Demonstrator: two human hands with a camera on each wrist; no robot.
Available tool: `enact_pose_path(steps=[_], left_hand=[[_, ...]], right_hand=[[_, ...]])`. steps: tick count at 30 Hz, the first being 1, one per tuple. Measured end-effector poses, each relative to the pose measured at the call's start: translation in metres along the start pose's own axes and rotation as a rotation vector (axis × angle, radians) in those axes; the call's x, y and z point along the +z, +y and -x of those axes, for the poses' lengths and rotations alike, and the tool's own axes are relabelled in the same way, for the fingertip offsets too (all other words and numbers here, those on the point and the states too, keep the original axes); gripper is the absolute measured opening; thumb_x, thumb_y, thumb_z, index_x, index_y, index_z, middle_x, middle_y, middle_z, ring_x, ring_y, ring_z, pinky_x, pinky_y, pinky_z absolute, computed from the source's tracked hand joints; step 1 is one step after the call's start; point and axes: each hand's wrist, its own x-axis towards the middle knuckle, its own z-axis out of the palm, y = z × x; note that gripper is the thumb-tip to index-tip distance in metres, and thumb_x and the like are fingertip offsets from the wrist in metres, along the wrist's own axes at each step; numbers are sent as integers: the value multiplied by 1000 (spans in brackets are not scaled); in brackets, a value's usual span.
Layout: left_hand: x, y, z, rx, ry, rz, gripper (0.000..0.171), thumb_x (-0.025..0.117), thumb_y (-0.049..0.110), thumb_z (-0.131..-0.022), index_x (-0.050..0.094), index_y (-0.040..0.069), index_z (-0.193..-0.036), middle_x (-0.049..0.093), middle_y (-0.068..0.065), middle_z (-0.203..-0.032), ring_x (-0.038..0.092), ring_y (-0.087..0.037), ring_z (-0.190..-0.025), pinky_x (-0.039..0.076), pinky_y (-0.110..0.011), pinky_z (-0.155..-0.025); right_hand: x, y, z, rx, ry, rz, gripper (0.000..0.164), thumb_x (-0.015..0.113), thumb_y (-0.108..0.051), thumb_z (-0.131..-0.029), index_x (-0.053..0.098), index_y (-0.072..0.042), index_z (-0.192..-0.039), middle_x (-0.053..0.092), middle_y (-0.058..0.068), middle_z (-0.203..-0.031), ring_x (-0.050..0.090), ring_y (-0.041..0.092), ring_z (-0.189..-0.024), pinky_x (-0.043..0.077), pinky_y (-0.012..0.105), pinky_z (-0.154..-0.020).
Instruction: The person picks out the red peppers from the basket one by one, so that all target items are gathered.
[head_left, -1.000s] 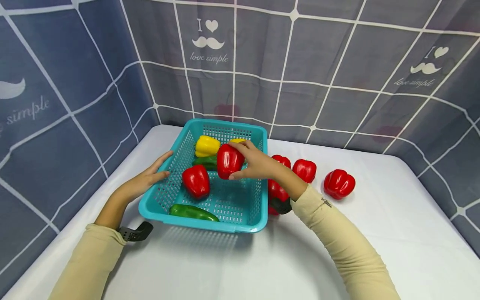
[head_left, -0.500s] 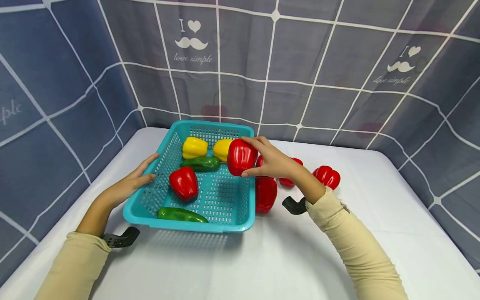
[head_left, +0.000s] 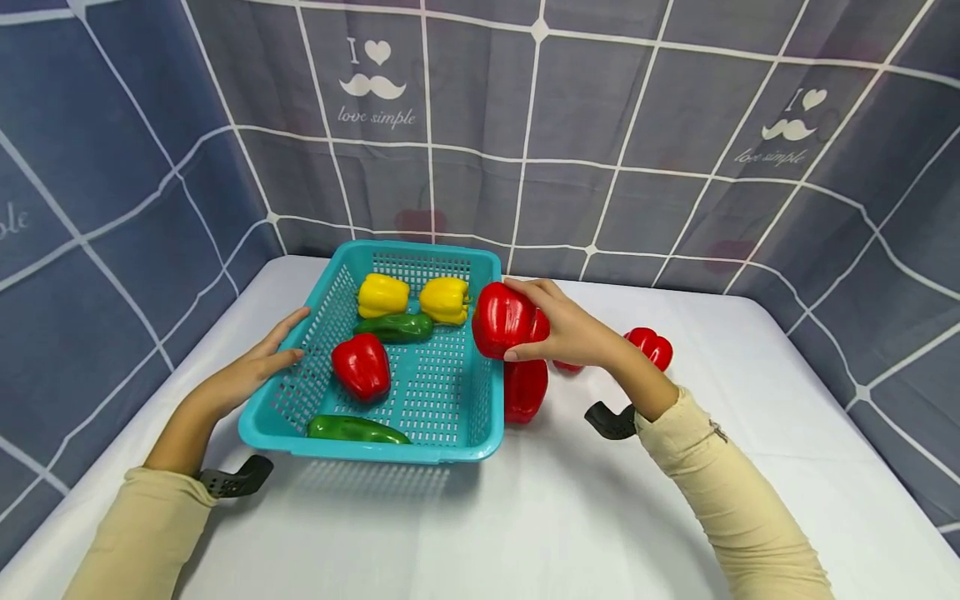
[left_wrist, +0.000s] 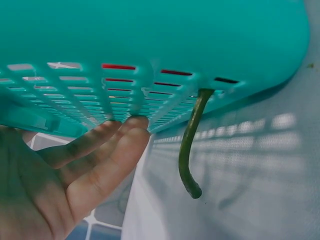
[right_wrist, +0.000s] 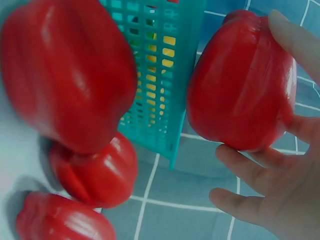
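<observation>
My right hand (head_left: 573, 332) grips a red bell pepper (head_left: 501, 321) just over the right rim of a turquoise perforated basket (head_left: 375, 454). In the right wrist view, the held pepper (right_wrist: 237, 87) is pinched between thumb and fingers, off the table. My left hand (head_left: 232, 382) touches the basket's left side with straight fingers, plain in the left wrist view. Inside the basket lie one red bell pepper (head_left: 362, 367), two yellow bell peppers (head_left: 382, 296) and two long green peppers (head_left: 356, 428). A green stem (left_wrist: 187, 145) pokes out through a basket hole.
Several red bell peppers stand on the white-covered table right of the basket, one near its wall (head_left: 525, 392) and another farther right (head_left: 651, 347). My right hand partly hides others. A grey-blue checked curtain (head_left: 480, 200) encloses the back and sides.
My right hand has carried the red bell pepper rightward, from over the basket's inside to its right rim. The left hand stays at the basket's side. The head view has shifted slightly.
</observation>
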Motion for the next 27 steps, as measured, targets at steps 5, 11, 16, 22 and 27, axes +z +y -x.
enact_pose_path(steps=[5,11,16,22,27], left_hand=[[0,-1,0,4,-3,6,63,32,24,-98,-7,20,-147,-9,-21,-150,38,-48,-115,53,-32,-72],[0,-1,1,9,-2,6,63,32,23,-98,-6,20,-147,-5,-23,-149,41,-48,-113,55,-36,-71],[2,-2,1,8,-1,15,63,32,22,-98,-6,18,-147,-4,-24,-149,43,-46,-111,55,-35,-71],[3,-3,0,21,-8,22,63,32,21,-97,-6,18,-147,-2,-26,-148,40,-50,-114,55,-37,-71],[2,-3,0,26,-4,21,63,33,21,-97,-5,19,-147,-1,-26,-148,41,-50,-113,55,-38,-71]], right_hand=[[0,11,11,11,8,-33,91,77,-37,-69,26,-24,-143,33,7,-137,37,26,-123,51,45,-83],[0,20,27,23,20,-72,90,77,-36,-69,27,-25,-143,32,6,-137,35,27,-124,51,46,-82],[-1,30,45,30,54,-48,90,77,-37,-70,27,-25,-143,32,6,-138,36,27,-125,51,45,-83],[-1,44,70,53,138,12,90,78,-37,-69,29,-22,-143,35,9,-136,38,29,-123,48,52,-85],[-1,53,81,79,160,30,90,77,-42,-68,29,-24,-143,36,10,-135,37,30,-123,47,54,-85]])
